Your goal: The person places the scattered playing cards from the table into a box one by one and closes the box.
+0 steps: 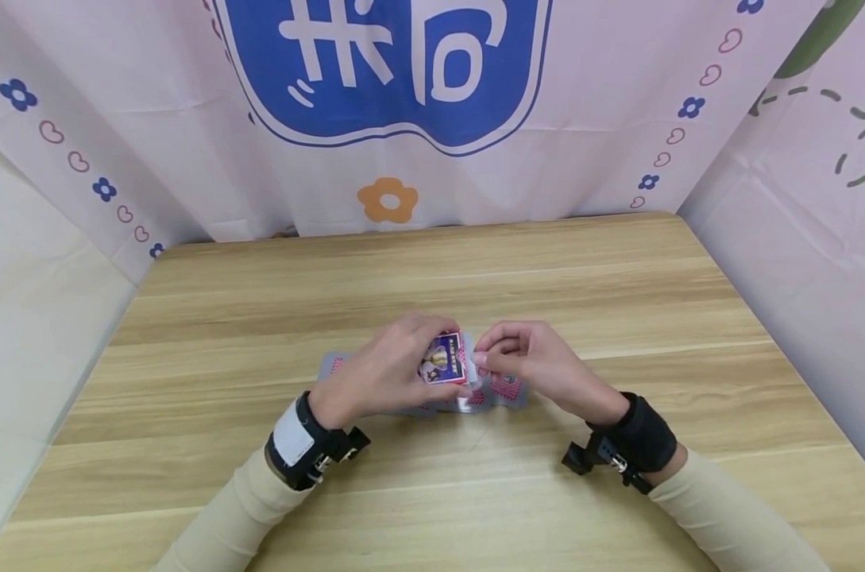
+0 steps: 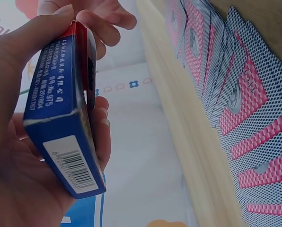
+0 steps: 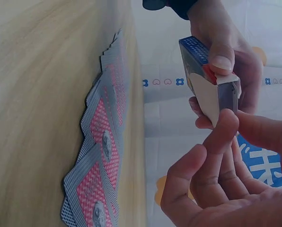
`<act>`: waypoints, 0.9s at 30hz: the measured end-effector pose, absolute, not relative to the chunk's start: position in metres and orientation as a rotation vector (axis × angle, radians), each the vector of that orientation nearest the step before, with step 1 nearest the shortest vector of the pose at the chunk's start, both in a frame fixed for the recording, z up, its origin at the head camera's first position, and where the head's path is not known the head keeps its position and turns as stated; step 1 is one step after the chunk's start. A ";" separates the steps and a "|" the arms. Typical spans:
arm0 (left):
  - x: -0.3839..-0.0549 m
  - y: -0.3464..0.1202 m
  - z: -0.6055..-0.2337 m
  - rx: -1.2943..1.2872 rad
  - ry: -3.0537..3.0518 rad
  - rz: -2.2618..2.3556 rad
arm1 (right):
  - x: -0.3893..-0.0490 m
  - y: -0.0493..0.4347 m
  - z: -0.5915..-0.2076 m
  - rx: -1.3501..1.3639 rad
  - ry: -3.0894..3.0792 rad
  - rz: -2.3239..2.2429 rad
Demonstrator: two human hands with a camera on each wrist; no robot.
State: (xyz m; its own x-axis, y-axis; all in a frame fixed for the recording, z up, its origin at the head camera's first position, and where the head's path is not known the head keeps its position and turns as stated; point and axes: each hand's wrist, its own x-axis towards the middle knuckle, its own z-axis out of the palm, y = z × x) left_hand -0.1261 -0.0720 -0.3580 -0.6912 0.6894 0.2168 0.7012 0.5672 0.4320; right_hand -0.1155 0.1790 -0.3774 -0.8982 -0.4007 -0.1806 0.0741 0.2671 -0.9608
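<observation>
My left hand (image 1: pixel 389 361) holds a blue and red playing-card box (image 1: pixel 444 359), thumb on one side and fingers on the other. In the left wrist view, the box's end with a barcode (image 2: pixel 71 165) faces the camera. At the box's other end, the thumb and forefinger of my right hand (image 1: pixel 535 361) pinch the edge of the playing cards (image 3: pixel 227 97) that stick out of it. Below both hands, several more playing cards (image 1: pixel 507 389) lie face down on the table, overlapping in a row, with pink and grey backs. The left hand hides part of that row.
The wooden table (image 1: pixel 432 492) reaches back to a white printed curtain (image 1: pixel 189 159) hanging along its far edge. More white cloth (image 1: pixel 797 238) stands at the right side. Each wrist wears a black strap (image 1: pixel 642 433) with a small camera.
</observation>
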 end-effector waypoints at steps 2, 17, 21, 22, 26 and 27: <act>-0.125 -0.071 -0.358 -1.223 -2.769 -0.783 | -0.115 0.178 -0.379 -0.299 2.164 -1.667; -0.121 -0.068 -0.357 -1.250 -2.787 -0.762 | -0.116 0.173 -0.384 -0.300 2.125 -1.675; -0.122 -0.068 -0.358 -1.262 -2.779 -0.742 | -0.116 0.174 -0.384 -0.297 2.127 -1.656; -0.121 -0.068 -0.358 -1.263 -2.774 -0.740 | -0.116 0.174 -0.384 -0.299 2.133 -1.650; -0.122 -0.068 -0.357 -1.259 -2.771 -0.757 | -0.117 0.176 -0.383 -0.298 2.184 -1.607; -0.122 -0.069 -0.357 -1.253 -2.776 -0.765 | -0.118 0.177 -0.382 -0.297 2.200 -1.594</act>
State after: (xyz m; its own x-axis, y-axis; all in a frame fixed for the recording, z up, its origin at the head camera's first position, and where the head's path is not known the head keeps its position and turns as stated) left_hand -0.1220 -0.0685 -0.3567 -0.6818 0.7050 0.1953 0.7055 0.5631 0.4304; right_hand -0.1178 0.1770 -0.3819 -0.8949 -0.3998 -0.1982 0.0637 0.3251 -0.9435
